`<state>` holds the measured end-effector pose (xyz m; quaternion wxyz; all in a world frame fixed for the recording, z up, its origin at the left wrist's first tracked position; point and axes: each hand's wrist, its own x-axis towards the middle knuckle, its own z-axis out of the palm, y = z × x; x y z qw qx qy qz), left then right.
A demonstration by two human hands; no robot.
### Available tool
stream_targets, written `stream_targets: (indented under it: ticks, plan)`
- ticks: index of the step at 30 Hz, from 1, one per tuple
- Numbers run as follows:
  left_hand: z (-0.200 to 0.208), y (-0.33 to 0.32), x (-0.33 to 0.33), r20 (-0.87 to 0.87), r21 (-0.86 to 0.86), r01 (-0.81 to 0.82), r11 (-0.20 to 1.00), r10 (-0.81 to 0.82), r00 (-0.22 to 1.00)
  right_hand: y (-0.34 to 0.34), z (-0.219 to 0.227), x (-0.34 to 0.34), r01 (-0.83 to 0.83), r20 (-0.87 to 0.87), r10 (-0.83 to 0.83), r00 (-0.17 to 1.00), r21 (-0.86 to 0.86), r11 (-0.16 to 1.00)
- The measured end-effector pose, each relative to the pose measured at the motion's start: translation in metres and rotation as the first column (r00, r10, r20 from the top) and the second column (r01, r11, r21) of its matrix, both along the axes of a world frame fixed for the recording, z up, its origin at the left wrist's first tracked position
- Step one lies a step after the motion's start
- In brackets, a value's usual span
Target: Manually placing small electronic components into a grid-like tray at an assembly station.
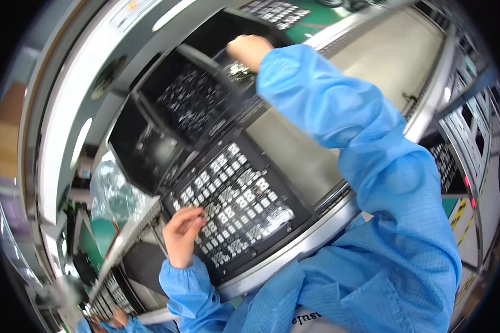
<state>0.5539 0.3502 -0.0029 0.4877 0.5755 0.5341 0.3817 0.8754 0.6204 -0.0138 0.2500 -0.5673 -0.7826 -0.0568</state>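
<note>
In front of me a black tray [301, 215] lies tilted across the conveyor. Rows of small white and silvery pieces [228, 205] fill it. At the tray's left edge, my left hand [182, 236] is closed in a pinch, with a small dark part [200, 215] showing at thumb and fingertip. My right hand [251, 51] reaches far forward over a black bin holding shiny small parts [239, 72]. Its fingers look curled; whatever they hold is hidden. Between the hands stands a black bin with many small dark parts [191, 100].
A further black bin [136, 147] stands at the left, beside clear plastic wrapping [114, 191]. The conveyor's metal rail [322, 222] runs along my near side. Another filled tray [278, 12] lies on a green surface at the back. A co-worker's hand [119, 316] shows at lower left.
</note>
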Motion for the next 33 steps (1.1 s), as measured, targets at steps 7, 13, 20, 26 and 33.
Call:
stream_targets:
  ticks: [7,13,20,26,33]
  plan:
    - [0.018,0.012,0.022,-0.181,0.009,0.068,0.998,-0.065,0.981,-0.004,-0.001,-0.014,0.052,-0.332,-0.024,0.943,0.076,0.996]
    - [0.023,0.015,0.03,-0.166,-0.037,-0.024,0.999,0.017,0.986,0.003,-0.003,-0.01,0.163,-0.596,-0.026,0.803,0.178,0.97]
    - [0.021,0.024,0.055,-0.17,-0.088,-0.102,0.991,0.086,0.982,-0.011,0.037,-0.016,0.109,-0.721,0.121,0.682,0.264,0.958]
    - [0.028,0.036,0.072,-0.128,-0.035,-0.031,0.999,0.026,0.991,-0.004,0.069,0.042,0.212,-0.947,0.06,0.314,0.131,0.968]
    - [0.032,0.031,0.068,-0.143,-0.068,-0.076,0.995,0.066,0.988,0.045,-0.026,0.143,0.2,-0.608,-0.15,0.78,0.015,0.98]
